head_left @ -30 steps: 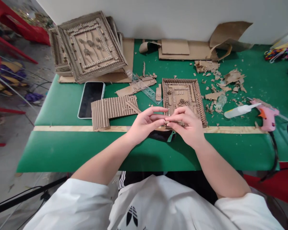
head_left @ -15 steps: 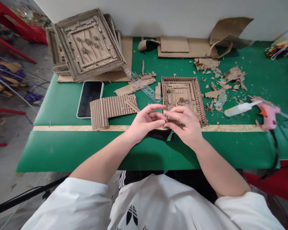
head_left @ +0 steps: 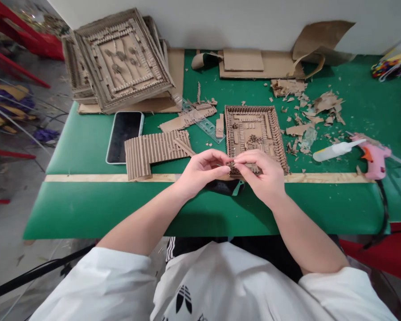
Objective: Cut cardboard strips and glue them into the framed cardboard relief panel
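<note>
Over the near left corner of a small square corrugated-cardboard frame (head_left: 279, 147), my two hands meet fingertip to fingertip. My left hand (head_left: 207, 169) is closed in a pinch, thumb below and index finger above. Facing it, my right hand (head_left: 262, 171) pinches too. Between the fingertips is a small brown cardboard piece (head_left: 231, 164), its shape mostly covered by the fingers. Inside the frame are cardboard strips and a dark curled cluster (head_left: 255, 141). A black object with a pale green part (head_left: 238, 188) lies under my hands, partly hidden.
Left of my hands lie a corrugated sheet (head_left: 138, 156), a phone (head_left: 124, 138) and a clear ruler (head_left: 205, 126). Larger cardboard frames (head_left: 120, 96) are stacked behind. At right are torn scraps (head_left: 327, 104), a glue bottle (head_left: 336, 151) and a pink glue gun (head_left: 376, 160).
My right fingers have drawn closer together into a tighter pinch beside the left fingertips. The black object with the green part shows more. The frame and tools stay in place.
</note>
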Demonstrator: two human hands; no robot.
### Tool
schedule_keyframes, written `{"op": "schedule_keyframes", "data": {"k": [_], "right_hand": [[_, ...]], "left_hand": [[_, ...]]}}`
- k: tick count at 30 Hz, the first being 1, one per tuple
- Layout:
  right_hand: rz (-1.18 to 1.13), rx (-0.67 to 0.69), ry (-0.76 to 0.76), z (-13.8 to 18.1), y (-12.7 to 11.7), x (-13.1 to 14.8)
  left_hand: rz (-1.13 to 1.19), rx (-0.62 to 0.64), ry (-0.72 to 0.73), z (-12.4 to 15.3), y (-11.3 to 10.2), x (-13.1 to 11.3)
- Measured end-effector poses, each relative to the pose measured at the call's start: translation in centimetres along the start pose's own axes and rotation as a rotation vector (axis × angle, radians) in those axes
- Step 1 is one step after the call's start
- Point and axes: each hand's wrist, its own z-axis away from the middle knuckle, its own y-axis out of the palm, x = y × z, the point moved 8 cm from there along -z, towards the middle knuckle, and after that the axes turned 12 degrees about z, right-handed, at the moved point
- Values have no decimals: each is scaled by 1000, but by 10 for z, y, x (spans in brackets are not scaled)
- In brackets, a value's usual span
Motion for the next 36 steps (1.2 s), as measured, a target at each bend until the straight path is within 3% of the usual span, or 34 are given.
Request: {"op": "schedule_keyframes", "data": {"k": [3, 6, 11, 14, 18, 36], "right_hand": [[-58, 34, 101, 1, 3, -7], [-27, 25, 96, 1, 1, -6], [51, 39, 67, 0, -1, -3], [-8, 59, 126, 1, 0, -10], [-114, 79, 231, 2, -1, -21], [-213, 165, 333, 5, 11, -30]], "left_hand": [[37, 32, -1, 0, 3, 0], [25, 40, 34, 1, 4, -3], [-133, -35, 93, 3, -1, -12], [-231, -57, 94, 4, -1, -16], [-271, -91, 222, 5, -2, -28], [-527, -20, 434, 11, 8, -43]]}}
